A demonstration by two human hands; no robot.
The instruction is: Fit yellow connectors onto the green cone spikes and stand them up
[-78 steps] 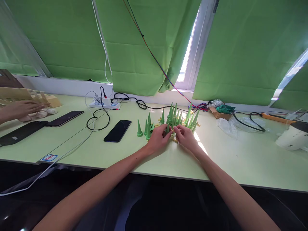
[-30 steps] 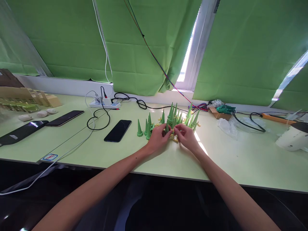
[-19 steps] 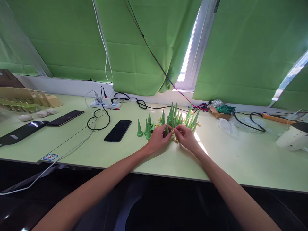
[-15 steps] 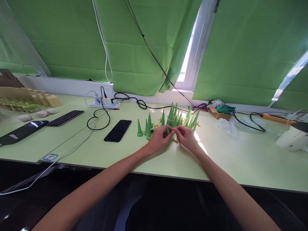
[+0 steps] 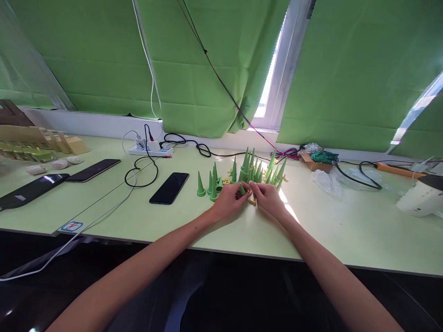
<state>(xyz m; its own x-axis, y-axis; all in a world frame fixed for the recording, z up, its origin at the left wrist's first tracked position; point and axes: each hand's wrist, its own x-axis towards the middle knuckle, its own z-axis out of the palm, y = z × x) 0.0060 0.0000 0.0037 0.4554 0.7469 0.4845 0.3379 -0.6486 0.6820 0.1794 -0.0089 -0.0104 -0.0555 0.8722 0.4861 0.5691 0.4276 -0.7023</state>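
My left hand is closed around a small green cone, whose tip points up and slightly left between the fingers. Close against it, my right hand pinches at the cone's base end; a tiny yellowish bit shows between the two hands, too small to name. Behind the hands stands a cluster of upright green cones with ribbed bases. More green cones stand left of my left hand. Yellow plastic pieces lie on the table under the hands and among the cones.
A black phone lies left of the cones, with another phone farther left. Behind them is a power strip with cables. A small cardboard box and clear plastic bags lie right of the cones; a white device is at far right.
Almost nothing differs. Both hands stay together at the same spot, with only slight finger movement around the green cone.
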